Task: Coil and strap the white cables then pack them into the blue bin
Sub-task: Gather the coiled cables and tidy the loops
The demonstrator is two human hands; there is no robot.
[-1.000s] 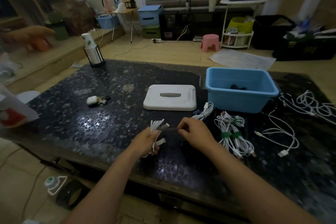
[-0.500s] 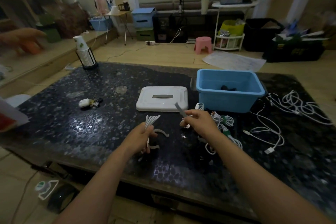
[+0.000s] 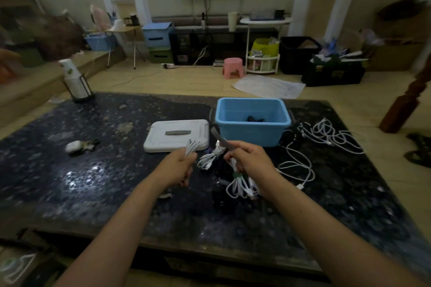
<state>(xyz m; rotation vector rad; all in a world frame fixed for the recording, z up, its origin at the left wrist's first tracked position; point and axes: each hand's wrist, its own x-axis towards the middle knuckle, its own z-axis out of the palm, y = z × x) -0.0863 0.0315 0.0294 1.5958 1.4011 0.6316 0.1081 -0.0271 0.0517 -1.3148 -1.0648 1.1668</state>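
Note:
My left hand (image 3: 178, 166) grips a folded white cable (image 3: 192, 147) whose loops stick up past my fingers. A grey strap (image 3: 219, 138) is pinched in my right hand (image 3: 248, 158), its free end pointing up toward the blue bin (image 3: 253, 134). The bin stands just beyond my hands with something dark inside. Below my right hand lie coiled white cables with green straps (image 3: 240, 185). Another small coil (image 3: 210, 158) lies between my hands. Loose white cables (image 3: 331, 134) sprawl to the right of the bin, and one more (image 3: 299, 168) lies nearer.
A white lid (image 3: 177, 134) lies left of the bin on the dark speckled table (image 3: 93, 170). A white earbud case with keys (image 3: 74, 146) sits further left. A cup holder (image 3: 77, 82) stands at the far left corner. A small scrap (image 3: 165, 196) lies under my left wrist.
Both hands have lifted and moved toward the bin. The strap, stretched between the hands a second ago, now stays only in my right hand, apart from the cable bundle.

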